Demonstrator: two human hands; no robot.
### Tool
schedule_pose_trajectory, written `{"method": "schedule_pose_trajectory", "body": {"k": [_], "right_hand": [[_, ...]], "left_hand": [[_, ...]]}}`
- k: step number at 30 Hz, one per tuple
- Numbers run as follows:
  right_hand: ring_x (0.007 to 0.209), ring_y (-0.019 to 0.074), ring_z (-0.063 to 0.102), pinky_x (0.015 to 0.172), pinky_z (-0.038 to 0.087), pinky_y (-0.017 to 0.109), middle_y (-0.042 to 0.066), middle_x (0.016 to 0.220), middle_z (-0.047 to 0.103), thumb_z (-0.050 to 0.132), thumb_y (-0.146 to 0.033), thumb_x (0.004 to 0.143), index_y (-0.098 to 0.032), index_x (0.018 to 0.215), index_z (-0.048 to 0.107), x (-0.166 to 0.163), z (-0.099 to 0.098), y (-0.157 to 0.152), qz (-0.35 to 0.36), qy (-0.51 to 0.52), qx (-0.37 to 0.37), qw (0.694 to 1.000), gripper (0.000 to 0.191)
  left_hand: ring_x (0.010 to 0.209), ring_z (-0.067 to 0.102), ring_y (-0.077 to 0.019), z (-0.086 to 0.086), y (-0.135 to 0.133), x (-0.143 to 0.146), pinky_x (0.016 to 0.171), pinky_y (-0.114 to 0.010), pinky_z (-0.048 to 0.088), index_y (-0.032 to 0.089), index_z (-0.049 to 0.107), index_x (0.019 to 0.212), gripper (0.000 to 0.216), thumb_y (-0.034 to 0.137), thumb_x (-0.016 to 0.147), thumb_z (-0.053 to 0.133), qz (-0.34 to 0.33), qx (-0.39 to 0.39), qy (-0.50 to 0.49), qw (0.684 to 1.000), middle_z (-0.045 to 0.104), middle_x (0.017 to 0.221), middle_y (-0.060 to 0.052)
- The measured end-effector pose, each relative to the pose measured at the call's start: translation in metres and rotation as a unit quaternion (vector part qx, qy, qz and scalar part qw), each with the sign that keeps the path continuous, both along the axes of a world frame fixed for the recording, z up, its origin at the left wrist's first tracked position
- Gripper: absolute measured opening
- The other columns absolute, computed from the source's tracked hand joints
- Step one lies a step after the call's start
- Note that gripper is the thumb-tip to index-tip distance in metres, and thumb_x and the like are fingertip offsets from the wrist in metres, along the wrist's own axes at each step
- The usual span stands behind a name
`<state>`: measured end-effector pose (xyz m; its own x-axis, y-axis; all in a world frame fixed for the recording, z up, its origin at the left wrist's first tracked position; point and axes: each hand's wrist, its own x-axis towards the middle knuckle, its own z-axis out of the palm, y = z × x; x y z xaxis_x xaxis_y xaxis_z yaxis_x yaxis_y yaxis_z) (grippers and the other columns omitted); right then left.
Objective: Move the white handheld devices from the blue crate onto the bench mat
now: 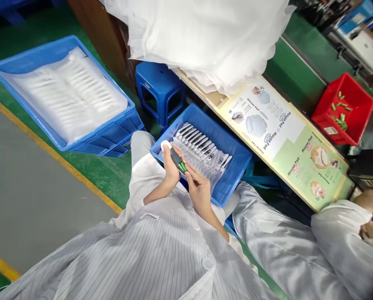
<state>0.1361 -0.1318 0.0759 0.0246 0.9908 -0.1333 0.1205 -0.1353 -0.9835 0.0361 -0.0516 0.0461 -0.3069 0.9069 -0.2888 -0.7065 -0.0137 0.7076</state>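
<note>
My left hand (170, 166) is wrapped around a small dark device (175, 157) with a white end (166, 145). The device shows green batteries (182, 167) at its lower end. My right hand (199, 188) pinches at that end, fingertips on the batteries. Both hands hover over the near corner of a blue tray (236, 166) resting on my lap. A row of several similar grey and white devices (202, 146) lies in this tray on clear plastic.
A larger blue tray (111, 133) lined with white bags sits on the green floor at left, beside a blue stool (158, 85). A white sheet heap (205, 37) covers the bench. Printed mouse-pad cards (286, 141) and a red bin (355, 98) of green batteries lie at right. A co-worker's sleeve (336, 225) is near.
</note>
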Motion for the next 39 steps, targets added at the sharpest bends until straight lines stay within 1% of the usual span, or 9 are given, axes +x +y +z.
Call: {"method": "schedule_pose_trajectory", "body": {"k": [4, 10, 12, 15, 18, 23, 29, 34, 39], "right_hand": [[0.121, 0.0302, 0.077, 0.103, 0.069, 0.05, 0.007, 0.134, 0.079, 0.096, -0.053, 0.083, -0.026, 0.112, 0.088, 0.009, 0.0, 0.0, -0.017, 0.128, -0.14, 0.982, 0.04], [0.087, 0.0205, 0.079, 0.081, 0.071, 0.036, 0.0, 0.098, 0.077, 0.108, -0.048, 0.063, -0.022, 0.087, 0.069, 0.018, -0.012, -0.012, 0.006, 0.254, -0.321, 0.912, 0.052], [0.083, 0.0204, 0.078, 0.074, 0.07, 0.034, 0.001, 0.1, 0.075, 0.104, -0.051, 0.069, -0.023, 0.093, 0.07, 0.019, -0.017, -0.016, 0.016, 0.203, -0.292, 0.934, 0.05], [0.086, 0.0199, 0.076, 0.072, 0.068, 0.033, 0.005, 0.114, 0.075, 0.09, -0.053, 0.088, -0.027, 0.118, 0.076, 0.02, -0.021, -0.016, 0.018, 0.034, -0.148, 0.988, 0.041], [0.089, 0.0189, 0.074, 0.075, 0.067, 0.031, 0.009, 0.122, 0.073, 0.072, -0.051, 0.103, -0.032, 0.135, 0.078, 0.022, -0.025, -0.015, 0.097, -0.072, -0.05, 0.991, 0.037], [0.078, 0.0173, 0.072, 0.065, 0.065, 0.031, 0.007, 0.115, 0.075, 0.071, -0.048, 0.104, -0.029, 0.127, 0.079, 0.024, -0.039, -0.03, 0.126, -0.064, -0.061, 0.988, 0.031], [0.11, 0.0266, 0.078, 0.109, 0.061, 0.046, 0.007, 0.113, 0.084, 0.078, -0.046, 0.1, -0.026, 0.114, 0.085, 0.026, -0.04, -0.047, 0.038, -0.092, -0.037, 0.994, 0.026], [0.103, 0.0248, 0.078, 0.095, 0.064, 0.04, 0.007, 0.112, 0.084, 0.082, -0.05, 0.095, -0.026, 0.115, 0.089, 0.03, -0.033, -0.042, -0.005, -0.009, -0.082, 0.997, 0.031], [0.084, 0.0223, 0.076, 0.081, 0.064, 0.037, 0.006, 0.095, 0.084, 0.098, -0.054, 0.075, -0.023, 0.097, 0.088, 0.031, -0.045, -0.045, -0.02, 0.043, -0.172, 0.984, 0.04]], "left_hand": [[0.049, 0.046, -0.0106, 0.005, -0.011, -0.004, 0.046, -0.029, 0.041, 0.023, 0.05, 0.074, 0.073, 0.093, 0.092, 0.057, -0.049, 0.004, -0.011, 0.999, 0.048, 0.067, 0.002], [0.048, 0.047, -0.0113, -0.005, -0.039, -0.007, 0.044, -0.027, 0.039, 0.022, 0.056, 0.077, 0.072, 0.094, 0.088, 0.062, -0.189, -0.004, -0.041, 0.981, 0.053, 0.067, 0.001], [0.049, 0.048, -0.0117, -0.015, -0.043, -0.009, 0.045, -0.027, 0.04, 0.022, 0.056, 0.076, 0.072, 0.093, 0.089, 0.063, -0.195, -0.02, -0.031, 0.98, 0.054, 0.066, 0.001], [0.054, 0.049, -0.0125, -0.027, -0.04, -0.014, 0.051, -0.027, 0.044, 0.022, 0.059, 0.075, 0.07, 0.09, 0.093, 0.059, -0.173, -0.058, 0.035, 0.983, 0.056, 0.066, 0.0], [0.057, 0.051, -0.0133, -0.033, -0.037, -0.019, 0.056, -0.027, 0.046, 0.021, 0.06, 0.072, 0.07, 0.088, 0.095, 0.059, -0.177, -0.092, 0.087, 0.976, 0.057, 0.066, -0.001], [0.056, 0.049, -0.0132, -0.047, -0.055, -0.019, 0.054, -0.027, 0.045, 0.022, 0.057, 0.065, 0.076, 0.095, 0.086, 0.063, -0.21, -0.17, 0.069, 0.96, 0.055, 0.062, -0.001], [0.052, 0.051, -0.0121, -0.061, -0.074, -0.011, 0.051, -0.028, 0.044, 0.021, 0.057, 0.069, 0.078, 0.097, 0.085, 0.06, -0.203, -0.208, 0.043, 0.956, 0.058, 0.062, -0.001], [0.053, 0.055, -0.014, -0.052, -0.07, -0.007, 0.053, -0.031, 0.044, 0.021, 0.059, 0.072, 0.073, 0.089, 0.098, 0.052, -0.194, -0.139, 0.07, 0.969, 0.06, 0.063, -0.002], [0.054, 0.055, -0.0155, -0.052, -0.076, -0.006, 0.054, -0.034, 0.043, 0.021, 0.061, 0.077, 0.067, 0.084, 0.098, 0.059, -0.191, -0.074, 0.107, 0.973, 0.06, 0.066, -0.002]]}}
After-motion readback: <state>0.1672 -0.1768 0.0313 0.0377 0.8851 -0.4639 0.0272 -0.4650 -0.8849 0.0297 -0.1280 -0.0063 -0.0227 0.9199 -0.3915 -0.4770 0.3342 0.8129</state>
